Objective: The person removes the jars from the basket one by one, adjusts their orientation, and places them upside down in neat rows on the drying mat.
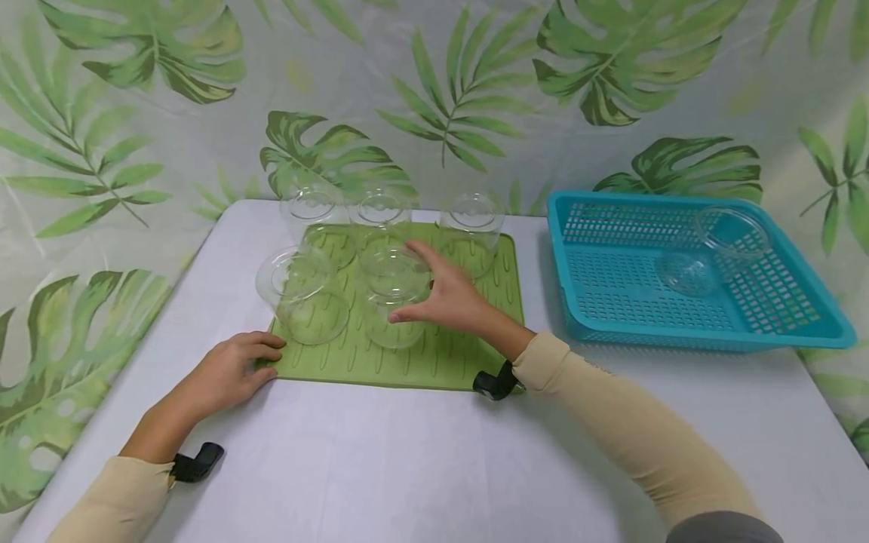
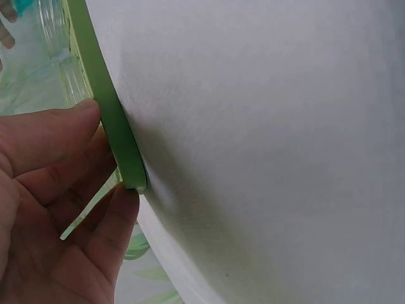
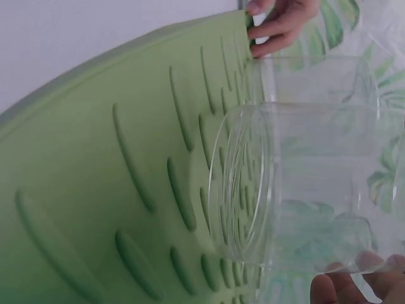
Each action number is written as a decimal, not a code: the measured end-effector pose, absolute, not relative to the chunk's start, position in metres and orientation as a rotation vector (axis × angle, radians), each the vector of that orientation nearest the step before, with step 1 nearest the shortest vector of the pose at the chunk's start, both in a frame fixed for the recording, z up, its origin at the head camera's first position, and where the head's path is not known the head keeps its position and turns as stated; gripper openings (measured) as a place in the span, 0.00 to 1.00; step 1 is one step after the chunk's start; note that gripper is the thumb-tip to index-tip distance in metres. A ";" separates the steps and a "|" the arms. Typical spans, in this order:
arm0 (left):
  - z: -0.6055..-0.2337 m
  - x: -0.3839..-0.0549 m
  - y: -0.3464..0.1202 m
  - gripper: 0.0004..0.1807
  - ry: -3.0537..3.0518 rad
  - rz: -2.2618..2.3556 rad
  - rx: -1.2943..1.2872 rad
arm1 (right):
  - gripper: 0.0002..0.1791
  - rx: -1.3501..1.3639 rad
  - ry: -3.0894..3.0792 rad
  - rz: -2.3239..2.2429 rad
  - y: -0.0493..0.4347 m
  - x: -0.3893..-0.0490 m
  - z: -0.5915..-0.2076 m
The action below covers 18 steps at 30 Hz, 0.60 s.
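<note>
My right hand (image 1: 451,294) grips a clear plastic cup (image 1: 396,290) at the front middle of a green ridged drying mat (image 1: 448,362). The thumb is on the cup's near side and the fingers reach round its far side. In the right wrist view, fingertips (image 3: 367,263) touch the wall of this clear cup (image 3: 323,183). My left hand (image 1: 234,369) pinches the mat's near left corner, thumb on the upper edge and fingers at the corner in the left wrist view. Another clear cup (image 1: 308,309) stands to the left of the held one.
Three more clear cups stand along the mat's back edge, the rightmost cup (image 1: 471,234) set apart from the other two. A blue perforated basket (image 1: 570,302) sits on the right of the white table (image 1: 380,467), with a clear cup (image 1: 686,273) inside. A leaf-print cloth (image 1: 475,90) hangs behind.
</note>
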State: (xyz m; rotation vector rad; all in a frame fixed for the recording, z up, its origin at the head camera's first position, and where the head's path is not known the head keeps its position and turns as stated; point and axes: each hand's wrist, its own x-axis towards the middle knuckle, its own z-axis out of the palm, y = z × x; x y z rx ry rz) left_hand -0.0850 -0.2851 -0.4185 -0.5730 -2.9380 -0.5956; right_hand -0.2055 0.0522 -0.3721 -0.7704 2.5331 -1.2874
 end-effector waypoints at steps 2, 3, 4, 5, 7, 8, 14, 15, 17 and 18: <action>-0.419 -0.085 -0.285 0.09 -2.924 -0.594 -0.583 | 0.63 -0.757 2.525 -1.308 0.049 -0.205 -0.374; -0.420 -0.086 -0.285 0.09 -2.917 -0.591 -0.588 | 0.63 -0.752 2.528 -1.309 0.048 -0.205 -0.375; -0.420 -0.086 -0.285 0.09 -2.911 -0.587 -0.593 | 0.63 -0.749 2.534 -1.303 0.047 -0.205 -0.376; -0.421 -0.086 -0.285 0.09 -2.907 -0.591 -0.597 | 0.64 -0.749 2.532 -1.307 0.046 -0.206 -0.378; -0.422 -0.086 -0.285 0.09 -2.897 -0.587 -0.601 | 0.64 -0.746 2.536 -1.311 0.044 -0.206 -0.381; -0.422 -0.086 -0.285 0.09 -2.894 -0.586 -0.602 | 0.64 -0.748 2.540 -1.315 0.044 -0.206 -0.382; -0.422 -0.087 -0.288 0.09 -2.885 -0.574 -0.604 | 0.63 -0.756 2.527 -1.381 0.040 -0.205 -0.389; -0.421 -0.087 -0.287 0.09 -2.886 -0.579 -0.605 | 0.63 -0.751 2.520 -1.392 0.040 -0.205 -0.389; -0.421 -0.087 -0.287 0.09 -2.891 -0.586 -0.607 | 0.62 -0.741 2.510 -1.408 0.040 -0.204 -0.390; -0.420 -0.087 -0.286 0.09 -2.893 -0.589 -0.608 | 0.62 -0.735 2.502 -1.419 0.040 -0.204 -0.390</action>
